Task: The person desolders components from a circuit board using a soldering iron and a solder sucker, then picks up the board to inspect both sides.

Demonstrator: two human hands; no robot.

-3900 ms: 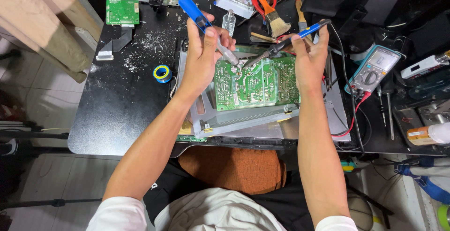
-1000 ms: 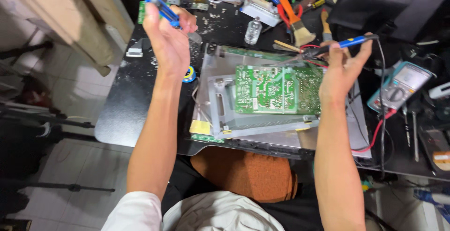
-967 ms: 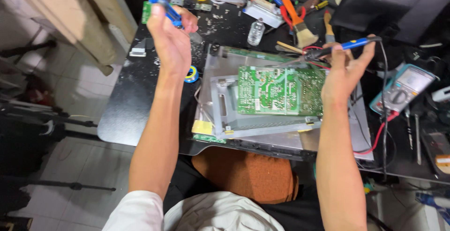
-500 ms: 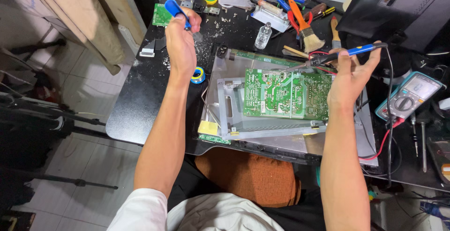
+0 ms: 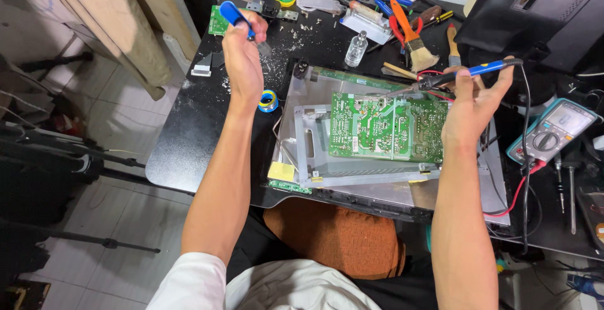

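Nearest the body lies the grey metal chassis (image 5: 377,190), flat on the black worktop (image 5: 195,134) and jutting over its near edge, with a yellow sticky note (image 5: 281,171) at its near left corner. Bedded in the chassis is the green circuit board (image 5: 387,127), its long axis running left to right.

The right hand (image 5: 473,105) is raised just past the board's right end, its grip clamped round a blue-handled soldering iron (image 5: 469,73). The iron lies almost level, handle to the right, dark tip pointing left and ending above the board's far edge, so the board sits near and left of that hand. This is plainly the hand closer to the board.

The left hand (image 5: 243,58) is lifted farther off, beyond the chassis's far left corner and well apart from the board, which lies to its right and nearer. Its fingers are closed round a blue-handled tool (image 5: 238,19) whose long axis slants from far left down to near right. Just near of this hand, a small blue and yellow solder reel (image 5: 268,101) rests on the worktop beside the chassis.

Farther out: a clear little bottle (image 5: 356,48), a brush (image 5: 415,42) with an orange handle, and a small green board (image 5: 218,22) to the far left. Off to the right sits a multimeter (image 5: 553,130)
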